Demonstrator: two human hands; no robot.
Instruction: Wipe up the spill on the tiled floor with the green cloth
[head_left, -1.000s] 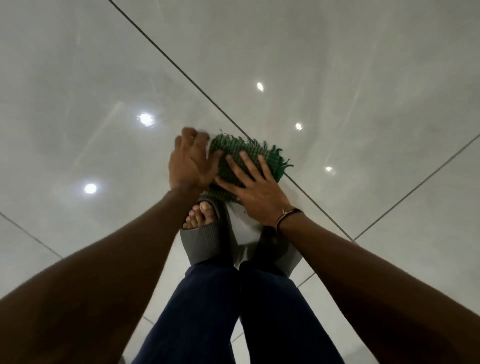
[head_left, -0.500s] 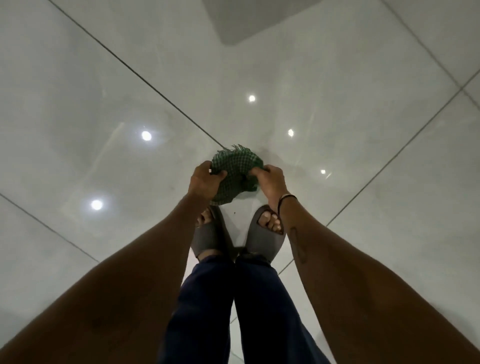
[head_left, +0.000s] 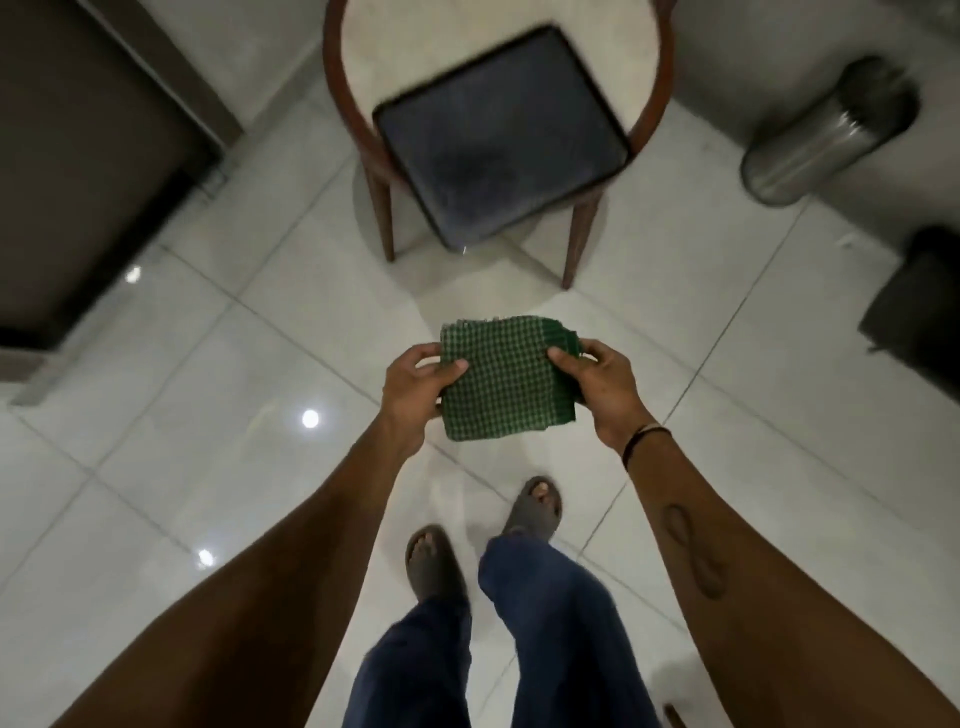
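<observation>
The green checked cloth (head_left: 506, 382), folded into a rough square, is held up in the air in front of me, well above the glossy white tiled floor (head_left: 218, 395). My left hand (head_left: 418, 384) pinches its left edge with the thumb on top. My right hand (head_left: 602, 384), with a dark band on the wrist, grips its right edge. No spill shows clearly on the tiles; a faint dull smear (head_left: 447, 499) lies near my feet.
A round wooden side table (head_left: 654, 78) with a dark tray (head_left: 498, 140) stands just ahead. A steel bin (head_left: 826, 130) and a dark box (head_left: 919, 312) are at the right. Dark furniture (head_left: 88, 166) fills the left. My sandalled feet (head_left: 431, 561) stand below.
Both hands gathered the cloth off the floor and lifted it. I have risen from the crouch, so the view now takes in the table, bins and furniture.
</observation>
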